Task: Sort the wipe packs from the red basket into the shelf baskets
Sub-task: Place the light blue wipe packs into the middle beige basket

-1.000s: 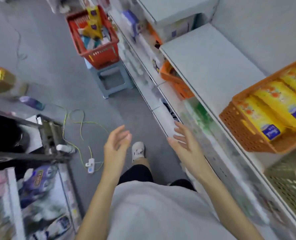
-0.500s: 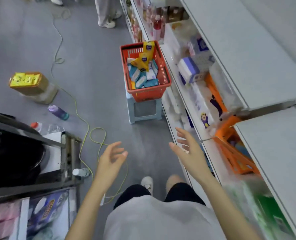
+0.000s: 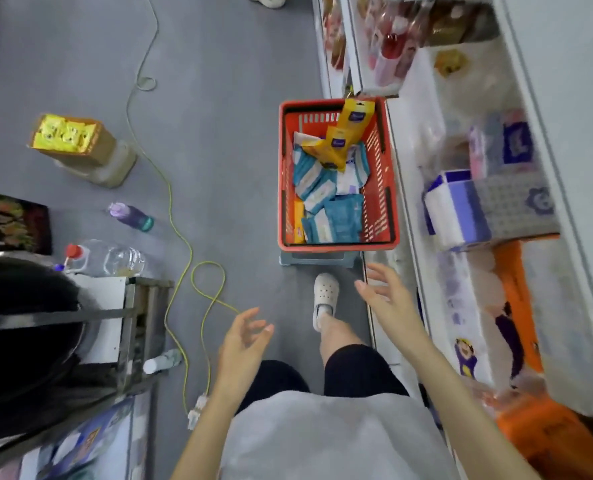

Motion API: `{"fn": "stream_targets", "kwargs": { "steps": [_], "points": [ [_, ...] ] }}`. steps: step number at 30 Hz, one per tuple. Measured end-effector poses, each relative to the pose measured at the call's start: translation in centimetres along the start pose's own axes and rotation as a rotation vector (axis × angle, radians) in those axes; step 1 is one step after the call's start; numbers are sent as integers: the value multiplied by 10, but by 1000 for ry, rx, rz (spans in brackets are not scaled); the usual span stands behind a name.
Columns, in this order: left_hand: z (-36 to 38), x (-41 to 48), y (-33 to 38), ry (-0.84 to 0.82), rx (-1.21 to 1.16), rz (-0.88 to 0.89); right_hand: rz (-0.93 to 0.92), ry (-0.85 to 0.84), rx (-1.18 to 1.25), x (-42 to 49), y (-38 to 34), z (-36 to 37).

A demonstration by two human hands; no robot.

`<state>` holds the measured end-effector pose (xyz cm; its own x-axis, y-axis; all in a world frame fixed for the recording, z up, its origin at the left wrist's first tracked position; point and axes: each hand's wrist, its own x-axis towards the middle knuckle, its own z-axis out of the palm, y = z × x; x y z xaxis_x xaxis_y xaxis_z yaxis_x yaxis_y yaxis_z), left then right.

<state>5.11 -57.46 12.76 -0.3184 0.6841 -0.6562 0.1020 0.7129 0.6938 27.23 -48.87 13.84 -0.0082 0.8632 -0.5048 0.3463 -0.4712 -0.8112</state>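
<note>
The red basket (image 3: 390, 188) stands on a grey stool (image 3: 319, 259) in the aisle, right beside the shelving. Inside lie several blue and white wipe packs (image 3: 336, 216) with yellow packs (image 3: 343, 136) leaning on top. My left hand (image 3: 243, 341) hovers empty over the floor, fingers loose. My right hand (image 3: 390, 299) is also empty, fingers spread, just short of the basket's near rim. An orange shelf basket (image 3: 516, 306) sits on a lower shelf at the right.
White shelves (image 3: 544, 161) with tissue packs (image 3: 457, 206) run along the right. A yellow-green cable (image 3: 184, 244), a purple bottle (image 3: 130, 216), a clear water bottle (image 3: 104, 259) and a yellow box (image 3: 73, 140) lie on the grey floor left. A metal cart (image 3: 139, 327) stands at the left.
I have walked toward the red basket; it has come from the far top of the view to just ahead of my hands. Both hands stay empty and raised.
</note>
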Motion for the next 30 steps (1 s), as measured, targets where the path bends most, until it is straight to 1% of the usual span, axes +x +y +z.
{"fn": "stream_targets", "kwargs": {
  "steps": [2, 5, 7, 9, 11, 13, 15, 17, 21, 23, 26, 28, 30],
  "points": [
    [19, 36, 34, -2, 10, -4, 31, -9, -19, 56, -11, -12],
    [49, 104, 77, -9, 103, 80, 56, -16, -77, 143, -16, -21],
    [68, 154, 97, 0, 138, 116, 133, -38, -108, 197, -4, -18],
    [87, 208, 107, 17, 171, 107, 221, -53, -144, 248, 22, -11],
    [109, 259, 106, 16, 189, 75, 274, -104, -175, 292, 48, -3],
    [130, 298, 99, -7, 279, 30, 320, -141, -193, 322, 67, 6],
    [146, 328, 84, -32, 373, -39, 348, -166, -195, 345, 86, 16],
    [158, 346, 67, -29, 412, -115, 407, -202, -169, 364, 98, 30],
    [169, 354, 36, 80, 425, -202, 532, -298, -143, 385, 121, 65],
    [170, 354, 25, 118, 434, -272, 590, -293, -195, 391, 129, 78],
    [174, 363, 13, 129, 462, -301, 551, -206, -304, 394, 140, 90],
    [179, 369, 11, 153, 472, -296, 521, -168, -298, 390, 147, 95],
    [185, 372, 16, 172, 581, -276, 493, -173, -286, 388, 153, 100]
  ]
}}
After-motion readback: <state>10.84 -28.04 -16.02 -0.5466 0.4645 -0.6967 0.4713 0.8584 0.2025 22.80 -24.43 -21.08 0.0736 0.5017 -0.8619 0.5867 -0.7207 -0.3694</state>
